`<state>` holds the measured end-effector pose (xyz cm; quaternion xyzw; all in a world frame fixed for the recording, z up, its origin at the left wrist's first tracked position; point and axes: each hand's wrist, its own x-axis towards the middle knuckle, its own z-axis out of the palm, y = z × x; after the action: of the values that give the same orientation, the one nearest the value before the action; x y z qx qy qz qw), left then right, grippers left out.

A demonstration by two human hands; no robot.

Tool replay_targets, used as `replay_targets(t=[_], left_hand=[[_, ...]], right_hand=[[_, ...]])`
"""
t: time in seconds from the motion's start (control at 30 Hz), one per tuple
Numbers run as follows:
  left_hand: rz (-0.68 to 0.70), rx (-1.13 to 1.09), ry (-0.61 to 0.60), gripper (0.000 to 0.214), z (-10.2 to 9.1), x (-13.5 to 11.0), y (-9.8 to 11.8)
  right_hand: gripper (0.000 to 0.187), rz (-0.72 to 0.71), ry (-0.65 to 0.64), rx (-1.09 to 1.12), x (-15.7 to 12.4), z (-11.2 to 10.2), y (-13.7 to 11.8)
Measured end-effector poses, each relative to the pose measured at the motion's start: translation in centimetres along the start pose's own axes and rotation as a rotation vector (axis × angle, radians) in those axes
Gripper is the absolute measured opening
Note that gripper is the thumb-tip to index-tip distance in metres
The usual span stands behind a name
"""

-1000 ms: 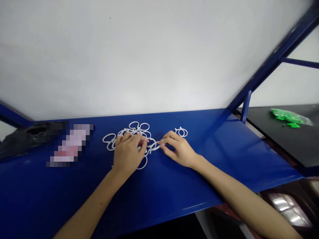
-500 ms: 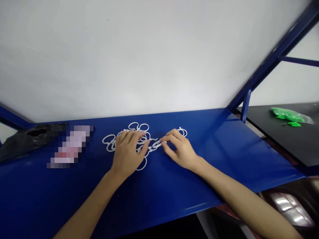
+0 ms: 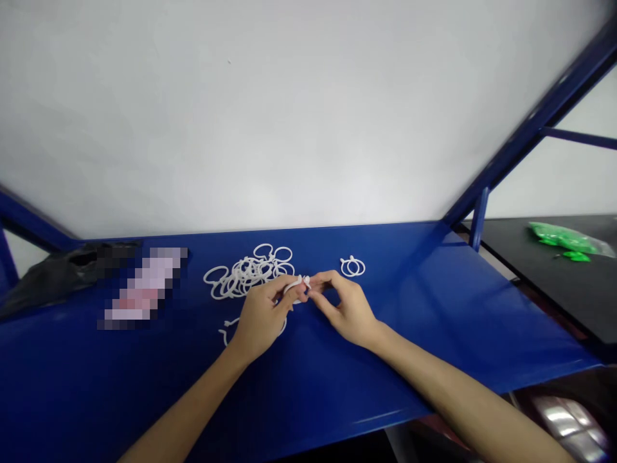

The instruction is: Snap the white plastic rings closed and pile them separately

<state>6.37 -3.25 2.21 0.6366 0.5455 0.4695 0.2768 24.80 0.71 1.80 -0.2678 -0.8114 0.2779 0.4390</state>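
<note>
Judging by the layout, probably at an early stage: to the right of the pile of white rings (image 3: 248, 273), with a gap between, only two overlapping rings (image 3: 355, 267); in the pile itself, many more remaining, crossed over each other and difficult to count. Pinched between thumb and fingers of the left hand (image 3: 263, 315), one white ring (image 3: 292, 283), just at the near right edge of the pile. Placed thus at the left fingertips, and also very close to those of the right hand (image 3: 349, 308); whether gripped by these too, not possible to tell. On the near side of the pile, partly covered by the left hand, some loose white pieces (image 3: 233, 321). Well to the left of the pile, on the blue table (image 3: 313, 392), a black bag (image 3: 53, 276).
</note>
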Motion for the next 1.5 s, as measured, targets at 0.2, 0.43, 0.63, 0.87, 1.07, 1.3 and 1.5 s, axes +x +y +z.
replay_targets(t=[0.2, 0.43, 0.63, 0.87, 1.07, 1.3, 1.5], left_hand=[[-0.080, -0.204, 0.030, 0.031, 0.1, 0.2, -0.2], [0.048, -0.057, 0.096, 0.024, 0.0, -0.3, -0.1], [0.192, -0.012, 0.040, 0.020, -0.3, -0.7, -1.0], [0.406, 0.199, 0.090, 0.024, 0.0, -0.2, -0.8], [0.492, 0.681, 0.075, 0.037, 0.6, 0.1, -1.8], [0.551, 0.731, 0.050, 0.010, 0.2, 0.3, -2.5], [0.609, 0.561, 0.154, 0.007, 0.0, 0.1, -0.7]], right_hand=[[0.010, -0.040, 0.035, -0.034, 0.0, 0.3, 0.2], [0.011, -0.183, -0.055, -0.095, -0.3, -0.1, -0.5], [0.015, -0.312, -0.147, -0.277, -0.8, -0.7, -1.1], [0.019, -0.316, -0.165, -0.388, -0.2, -0.8, -0.5], [0.022, 0.013, 0.066, -0.681, 1.6, -4.4, 2.4], [0.019, 0.272, -0.041, -0.931, 1.8, -6.9, 5.1], [0.018, 0.154, -0.120, -0.267, 1.2, -3.1, 0.7]])
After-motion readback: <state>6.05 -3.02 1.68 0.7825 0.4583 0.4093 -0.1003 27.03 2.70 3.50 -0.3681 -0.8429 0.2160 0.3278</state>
